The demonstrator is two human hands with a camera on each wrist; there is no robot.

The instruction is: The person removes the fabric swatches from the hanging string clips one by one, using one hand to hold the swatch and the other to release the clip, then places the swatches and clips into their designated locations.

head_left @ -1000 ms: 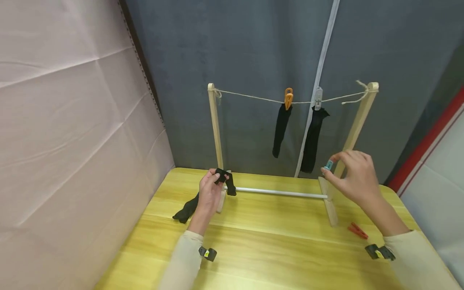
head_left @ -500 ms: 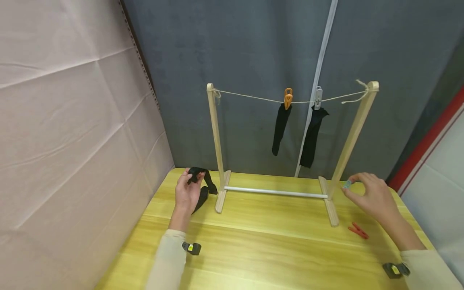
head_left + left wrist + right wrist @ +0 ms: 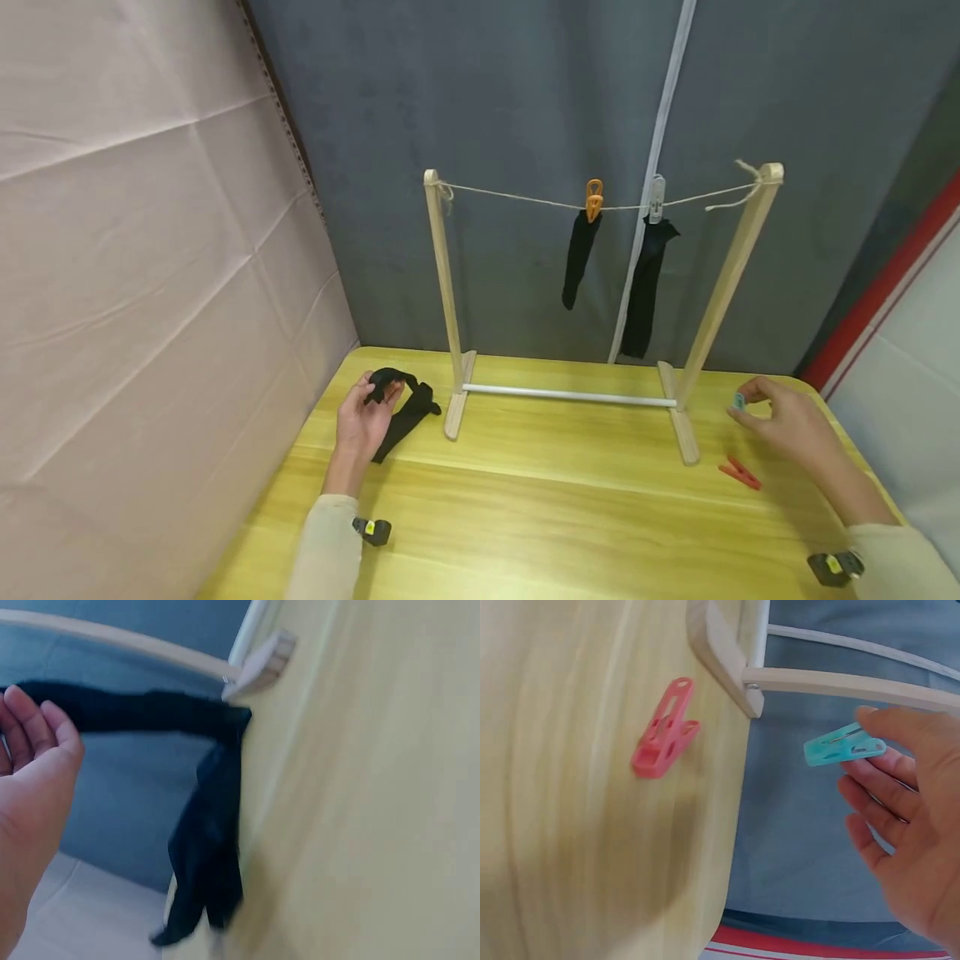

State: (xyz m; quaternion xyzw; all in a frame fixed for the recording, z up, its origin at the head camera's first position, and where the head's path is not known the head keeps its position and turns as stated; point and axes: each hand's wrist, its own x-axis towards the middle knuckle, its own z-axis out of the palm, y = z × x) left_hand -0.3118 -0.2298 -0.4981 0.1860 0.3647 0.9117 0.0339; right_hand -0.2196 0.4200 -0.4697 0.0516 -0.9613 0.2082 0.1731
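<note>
At the left of the table my left hand [image 3: 363,427] grips one end of a black sock [image 3: 135,711], whose free part droops toward the tabletop. Another black sock [image 3: 210,832] lies on the wood just right of that hand. Over on the right side, my right hand [image 3: 798,429] pinches a teal clothespin [image 3: 844,746] between thumb and fingers, the thumb on its handle end. A red clothespin [image 3: 664,735] lies on the table near this hand. Two more black socks hang from a string [image 3: 510,196]: one sock [image 3: 580,258] under an orange clothespin [image 3: 594,200], one [image 3: 645,287] under a clear clothespin [image 3: 657,198].
The string is tied between two wooden posts, the left post [image 3: 444,283] and the right post [image 3: 731,279]. A pale rod [image 3: 570,395] joins their feet low over the table [image 3: 540,517]. Behind stands a grey curtain [image 3: 495,100]; a pale cloth wall [image 3: 165,275] is at left.
My left hand has drawn left and back from the left post with its sock. My right hand has lowered and moved right, away from the right post, still pinching the teal clothespin.
</note>
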